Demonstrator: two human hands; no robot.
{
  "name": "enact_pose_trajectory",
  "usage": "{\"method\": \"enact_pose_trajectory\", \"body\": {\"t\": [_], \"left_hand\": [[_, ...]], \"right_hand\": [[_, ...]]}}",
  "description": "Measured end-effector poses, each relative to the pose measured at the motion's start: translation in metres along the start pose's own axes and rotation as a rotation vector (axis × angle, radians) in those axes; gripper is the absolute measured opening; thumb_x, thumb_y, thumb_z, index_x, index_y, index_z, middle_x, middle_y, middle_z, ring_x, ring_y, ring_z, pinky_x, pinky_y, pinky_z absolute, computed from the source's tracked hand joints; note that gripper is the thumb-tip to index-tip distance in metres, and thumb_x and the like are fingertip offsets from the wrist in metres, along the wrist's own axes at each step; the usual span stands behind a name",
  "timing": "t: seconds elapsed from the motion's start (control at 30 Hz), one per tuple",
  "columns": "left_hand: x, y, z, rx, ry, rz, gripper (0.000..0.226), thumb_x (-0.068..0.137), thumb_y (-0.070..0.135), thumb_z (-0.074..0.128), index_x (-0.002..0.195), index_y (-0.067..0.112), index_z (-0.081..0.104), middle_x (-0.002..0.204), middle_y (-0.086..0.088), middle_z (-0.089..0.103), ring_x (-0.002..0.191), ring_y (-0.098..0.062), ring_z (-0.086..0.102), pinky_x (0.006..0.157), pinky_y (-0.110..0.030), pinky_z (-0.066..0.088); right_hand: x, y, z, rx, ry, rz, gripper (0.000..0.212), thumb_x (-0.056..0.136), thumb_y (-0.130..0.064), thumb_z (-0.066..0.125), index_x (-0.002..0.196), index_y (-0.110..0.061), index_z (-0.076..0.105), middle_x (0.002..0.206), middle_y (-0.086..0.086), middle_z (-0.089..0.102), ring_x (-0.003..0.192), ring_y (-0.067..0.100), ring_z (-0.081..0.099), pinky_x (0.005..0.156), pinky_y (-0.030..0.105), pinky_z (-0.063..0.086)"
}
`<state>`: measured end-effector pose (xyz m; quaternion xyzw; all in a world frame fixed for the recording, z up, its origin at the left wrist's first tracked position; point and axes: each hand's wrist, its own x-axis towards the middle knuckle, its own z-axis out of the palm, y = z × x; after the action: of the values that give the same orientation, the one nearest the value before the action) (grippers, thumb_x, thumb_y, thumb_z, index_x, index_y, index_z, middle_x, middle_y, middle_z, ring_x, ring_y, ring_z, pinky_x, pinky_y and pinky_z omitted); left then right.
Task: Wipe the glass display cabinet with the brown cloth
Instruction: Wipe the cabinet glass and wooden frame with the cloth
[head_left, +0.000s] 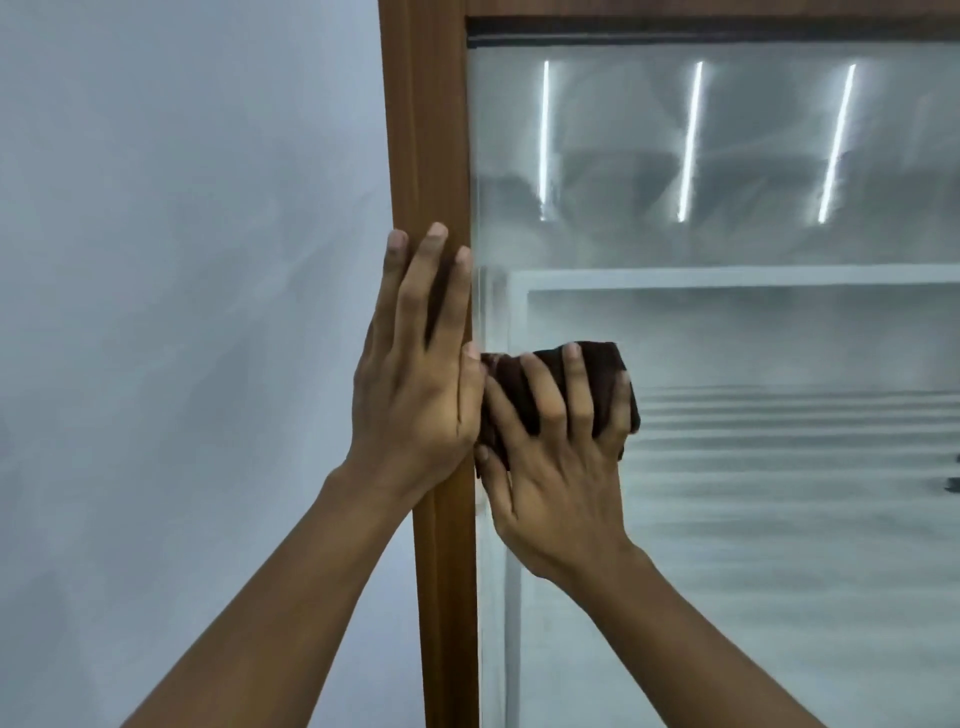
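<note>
Step in hand: wiping the glass pane (753, 519) of the display cabinet; I judge the work to be at the pane's left edge, with most of the glass yet to be covered.
Brown cloth (597, 374): bunched into a wad and pressed against the glass, just beside the wooden frame post (426, 130), near the centre of the view.
Right hand (556, 467): its fingers (571, 389) curl over the wad, spread wide, gripping it and holding it to the pane.
Left hand (415, 374): at 9 o'clock from the cloth, laid flat on the post, fingers (431, 291) straight, pointing to 12 o'clock and holding nothing; its thumb touches the cloth's edge.
Glass: hazy, with three reflected light strips (691, 140) at 12 o'clock.
Wall (182, 260): plain and pale, at 9 o'clock from the post.
Next move: likely a stroke toward 3 o'clock or up to 12 o'clock, with even pressure, the wad flat, and the left hand bracing the frame.
</note>
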<state>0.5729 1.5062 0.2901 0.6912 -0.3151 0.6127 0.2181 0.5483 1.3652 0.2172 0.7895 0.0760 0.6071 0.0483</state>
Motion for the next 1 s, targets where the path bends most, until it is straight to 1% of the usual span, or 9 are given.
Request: {"method": "enact_pose_trajectory", "body": {"t": [0.23, 0.33, 0.4, 0.47, 0.53, 0.6, 0.67, 0.8, 1.0], "left_hand": [[-0.056, 0.005, 0.010, -0.014, 0.044, 0.014, 0.059, 0.095, 0.015, 0.050, 0.152, 0.003, 0.040, 0.163, -0.020, 0.026, 0.156, -0.035, 0.013, 0.128, -0.033, 0.017], [-0.098, 0.009, 0.017, -0.020, 0.034, 0.018, 0.063, 0.093, 0.022, 0.048, 0.153, 0.006, 0.038, 0.164, -0.017, 0.026, 0.157, -0.031, 0.011, 0.127, -0.037, 0.023], [-0.131, 0.010, 0.020, -0.024, 0.008, 0.021, 0.067, 0.092, 0.028, 0.046, 0.155, 0.009, 0.036, 0.166, -0.012, 0.024, 0.158, -0.027, 0.009, 0.122, -0.044, 0.035], [-0.165, 0.011, 0.023, -0.034, -0.001, 0.019, 0.068, 0.092, 0.031, 0.045, 0.156, 0.010, 0.034, 0.167, -0.010, 0.022, 0.158, -0.026, 0.008, 0.116, -0.042, 0.044], [-0.200, 0.014, 0.027, -0.045, 0.002, 0.012, 0.067, 0.094, 0.032, 0.044, 0.157, 0.011, 0.032, 0.167, -0.009, 0.020, 0.158, -0.025, 0.006, 0.117, -0.027, 0.036], [-0.228, 0.019, 0.031, -0.058, 0.000, 0.000, 0.066, 0.095, 0.032, 0.042, 0.157, 0.010, 0.031, 0.168, -0.009, 0.018, 0.158, -0.025, 0.005, 0.118, -0.016, 0.022], [-0.240, 0.022, 0.034, -0.062, 0.008, -0.010, 0.067, 0.096, 0.034, 0.043, 0.157, 0.010, 0.031, 0.168, -0.010, 0.019, 0.158, -0.025, 0.006, 0.120, -0.013, 0.012], [-0.243, 0.021, 0.037, -0.019, 0.040, 0.009, 0.067, 0.096, 0.041, 0.042, 0.156, 0.012, 0.033, 0.167, -0.009, 0.021, 0.158, -0.025, 0.009, 0.119, -0.015, 0.010], [-0.285, 0.026, 0.040, -0.062, 0.019, 0.012, 0.068, 0.094, 0.028, 0.044, 0.157, 0.008, 0.030, 0.168, -0.010, 0.017, 0.158, -0.029, 0.006, 0.110, 0.005, 0.009]], "right_hand": [[0.061, 0.013, -0.008, -0.046, 0.061, 0.016, 0.061, 0.101, -0.050, 0.038, 0.158, -0.034, 0.028, 0.162, 0.010, 0.030, 0.155, 0.034, 0.015, 0.120, 0.065, 0.008], [-0.005, 0.000, 0.009, -0.023, 0.081, 0.026, 0.061, 0.101, -0.047, 0.040, 0.158, -0.032, 0.028, 0.162, 0.010, 0.029, 0.155, 0.033, 0.013, 0.121, 0.066, 0.008], [-0.079, -0.012, 0.025, 0.003, 0.078, 0.010, 0.060, 0.101, -0.046, 0.042, 0.158, -0.031, 0.030, 0.162, 0.009, 0.028, 0.156, 0.033, 0.013, 0.120, 0.067, 0.009], [-0.154, -0.024, 0.040, 0.021, 0.038, 0.003, 0.062, 0.101, -0.045, 0.045, 0.159, -0.031, 0.029, 0.163, 0.008, 0.024, 0.156, 0.033, 0.010, 0.121, 0.067, 0.010], [-0.202, -0.030, 0.048, 0.003, 0.002, -0.006, 0.064, 0.099, -0.045, 0.046, 0.159, -0.032, 0.027, 0.164, 0.008, 0.020, 0.156, 0.033, 0.009, 0.120, 0.067, 0.011], [-0.202, -0.028, 0.050, -0.004, -0.014, -0.017, 0.067, 0.098, -0.050, 0.045, 0.159, -0.034, 0.022, 0.163, 0.008, 0.016, 0.156, 0.033, 0.008, 0.120, 0.067, 0.009], [-0.159, -0.023, 0.047, 0.000, 0.027, 0.007, 0.068, 0.098, -0.054, 0.041, 0.159, -0.036, 0.018, 0.161, 0.007, 0.014, 0.155, 0.034, 0.007, 0.121, 0.065, 0.005], [-0.116, -0.026, 0.043, -0.017, 0.075, 0.087, 0.066, 0.098, -0.048, 0.040, 0.159, -0.034, 0.020, 0.163, 0.009, 0.022, 0.155, 0.033, 0.008, 0.121, 0.065, 0.004], [-0.310, -0.052, 0.072, 0.043, 0.009, 0.017, 0.065, 0.098, -0.046, 0.041, 0.160, -0.032, 0.025, 0.166, 0.007, 0.019, 0.157, 0.033, 0.010, 0.119, 0.067, 0.015]]}}
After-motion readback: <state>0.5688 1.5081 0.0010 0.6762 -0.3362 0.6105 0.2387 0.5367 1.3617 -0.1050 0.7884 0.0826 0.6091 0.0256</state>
